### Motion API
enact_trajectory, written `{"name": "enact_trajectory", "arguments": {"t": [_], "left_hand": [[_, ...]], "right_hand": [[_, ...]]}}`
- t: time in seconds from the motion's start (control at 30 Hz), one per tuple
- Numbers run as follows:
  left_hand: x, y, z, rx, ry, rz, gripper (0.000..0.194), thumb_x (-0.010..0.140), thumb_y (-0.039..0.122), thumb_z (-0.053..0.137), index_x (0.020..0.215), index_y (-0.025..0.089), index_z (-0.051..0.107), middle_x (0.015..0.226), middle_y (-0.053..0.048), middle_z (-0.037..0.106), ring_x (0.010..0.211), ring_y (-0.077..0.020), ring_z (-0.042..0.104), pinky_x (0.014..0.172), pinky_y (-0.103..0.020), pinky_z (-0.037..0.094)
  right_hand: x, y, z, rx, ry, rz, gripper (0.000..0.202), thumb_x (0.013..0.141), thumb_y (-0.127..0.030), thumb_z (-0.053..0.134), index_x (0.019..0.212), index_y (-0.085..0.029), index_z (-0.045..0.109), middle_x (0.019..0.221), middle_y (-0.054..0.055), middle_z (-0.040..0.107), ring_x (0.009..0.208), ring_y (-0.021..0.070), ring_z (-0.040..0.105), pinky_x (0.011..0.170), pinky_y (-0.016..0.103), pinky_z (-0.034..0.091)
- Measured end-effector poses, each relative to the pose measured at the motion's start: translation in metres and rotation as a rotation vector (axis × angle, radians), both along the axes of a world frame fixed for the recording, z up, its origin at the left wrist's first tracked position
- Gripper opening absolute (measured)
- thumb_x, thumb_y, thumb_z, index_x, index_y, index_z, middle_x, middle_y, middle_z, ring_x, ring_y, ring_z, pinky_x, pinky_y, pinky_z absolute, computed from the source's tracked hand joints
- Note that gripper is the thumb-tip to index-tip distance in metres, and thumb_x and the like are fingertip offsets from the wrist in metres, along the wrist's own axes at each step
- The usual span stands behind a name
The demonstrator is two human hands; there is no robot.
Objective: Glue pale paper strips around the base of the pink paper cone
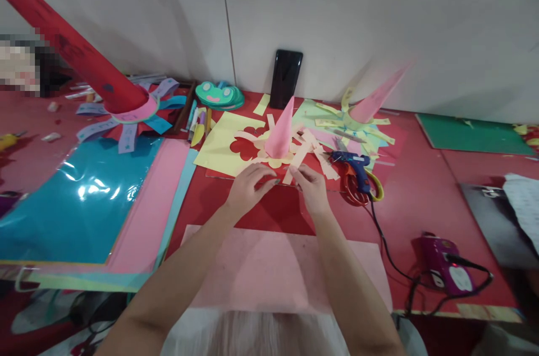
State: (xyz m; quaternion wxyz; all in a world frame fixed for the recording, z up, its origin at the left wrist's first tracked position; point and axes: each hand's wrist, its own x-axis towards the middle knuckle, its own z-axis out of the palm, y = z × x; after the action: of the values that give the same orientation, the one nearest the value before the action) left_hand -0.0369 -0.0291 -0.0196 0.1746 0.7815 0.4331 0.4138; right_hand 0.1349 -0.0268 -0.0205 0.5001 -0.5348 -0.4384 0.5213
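A pink paper cone [281, 134] stands upright at the middle of the table, with a yellow scalloped paper piece [275, 163] around its base. My left hand [251, 187] is just in front of the cone's left side, its thumb and fingers apart, with nothing clearly held. My right hand [310, 187] pinches a peach paper strip [302, 155] that slants upward from the fingertips. More peach strips [327, 165] lie loosely piled beyond that hand. Under the cone are red flower-shaped cutouts [245, 148] and a pale yellow sheet [214, 140].
A blue glue gun [356, 168] rests on scissors [377, 185], its cord running toward a purple power box [446, 263]. A black phone [286, 78] leans on the wall. Another pink cone [381, 95] stands back right; a tall red cone [80, 44] rises left.
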Motion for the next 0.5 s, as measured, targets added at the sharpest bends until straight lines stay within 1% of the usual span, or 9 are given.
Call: {"name": "enact_trajectory", "arguments": {"t": [0.07, 0.1, 0.17, 0.23, 0.3, 0.37, 0.5], "left_hand": [[0.002, 0.001, -0.001, -0.302, -0.096, -0.007, 0.022, 0.089, 0.038, 0.054, 0.084, 0.02, 0.065, 0.083, -0.002, 0.069, 0.075, -0.0136, 0.062, 0.066, -0.024, 0.049], [0.003, 0.002, -0.002, -0.416, -0.12, -0.022, 0.022, 0.087, 0.04, 0.056, 0.084, 0.02, 0.066, 0.084, -0.001, 0.07, 0.074, -0.0137, 0.062, 0.065, -0.024, 0.049], [0.004, 0.003, -0.002, -0.552, -0.156, -0.054, 0.023, 0.083, 0.042, 0.059, 0.083, 0.021, 0.067, 0.084, -0.001, 0.07, 0.074, -0.0143, 0.062, 0.068, -0.026, 0.049], [0.005, 0.003, -0.001, -0.609, -0.187, -0.089, 0.025, 0.081, 0.044, 0.061, 0.079, 0.02, 0.067, 0.081, -0.001, 0.07, 0.074, -0.0147, 0.062, 0.071, -0.027, 0.049], [0.006, 0.003, -0.001, -0.627, -0.191, -0.115, 0.027, 0.081, 0.043, 0.06, 0.071, 0.019, 0.066, 0.075, 0.0, 0.069, 0.071, -0.0144, 0.061, 0.072, -0.027, 0.048], [0.007, 0.002, 0.0, -0.617, -0.168, -0.099, 0.028, 0.081, 0.042, 0.06, 0.066, 0.019, 0.064, 0.07, 0.0, 0.067, 0.067, -0.0136, 0.059, 0.069, -0.027, 0.047], [0.006, 0.003, 0.001, -0.589, -0.133, -0.044, 0.025, 0.081, 0.037, 0.06, 0.064, 0.019, 0.063, 0.066, 0.001, 0.065, 0.062, -0.0121, 0.055, 0.063, -0.025, 0.045]], "right_hand": [[-0.001, 0.0, -0.001, 0.044, -0.028, -0.033, 0.033, 0.069, -0.05, 0.069, 0.062, -0.019, 0.06, 0.063, -0.003, 0.044, 0.054, 0.0073, 0.034, 0.047, 0.024, 0.028], [-0.002, 0.0, -0.001, 0.056, -0.036, -0.033, 0.033, 0.07, -0.05, 0.068, 0.062, -0.02, 0.06, 0.065, -0.003, 0.045, 0.055, 0.0078, 0.036, 0.048, 0.024, 0.028], [-0.004, -0.002, -0.002, 0.064, -0.043, -0.014, 0.032, 0.072, -0.05, 0.066, 0.063, -0.02, 0.061, 0.067, -0.002, 0.047, 0.058, 0.0087, 0.038, 0.049, 0.024, 0.03], [-0.007, -0.003, -0.002, 0.062, -0.045, 0.012, 0.031, 0.073, -0.049, 0.065, 0.062, -0.02, 0.06, 0.068, -0.001, 0.049, 0.059, 0.0093, 0.041, 0.05, 0.024, 0.032], [-0.01, -0.005, -0.002, 0.051, -0.05, 0.034, 0.031, 0.074, -0.049, 0.063, 0.062, -0.02, 0.06, 0.069, -0.001, 0.05, 0.06, 0.01, 0.043, 0.051, 0.024, 0.034], [-0.012, -0.006, -0.002, 0.037, -0.062, 0.05, 0.031, 0.075, -0.05, 0.061, 0.065, -0.021, 0.062, 0.069, 0.0, 0.052, 0.061, 0.0108, 0.045, 0.052, 0.024, 0.035], [-0.016, -0.008, -0.003, 0.036, -0.109, 0.086, 0.029, 0.075, -0.049, 0.063, 0.071, -0.022, 0.068, 0.068, -0.001, 0.051, 0.063, 0.0112, 0.047, 0.058, 0.025, 0.039]]}}
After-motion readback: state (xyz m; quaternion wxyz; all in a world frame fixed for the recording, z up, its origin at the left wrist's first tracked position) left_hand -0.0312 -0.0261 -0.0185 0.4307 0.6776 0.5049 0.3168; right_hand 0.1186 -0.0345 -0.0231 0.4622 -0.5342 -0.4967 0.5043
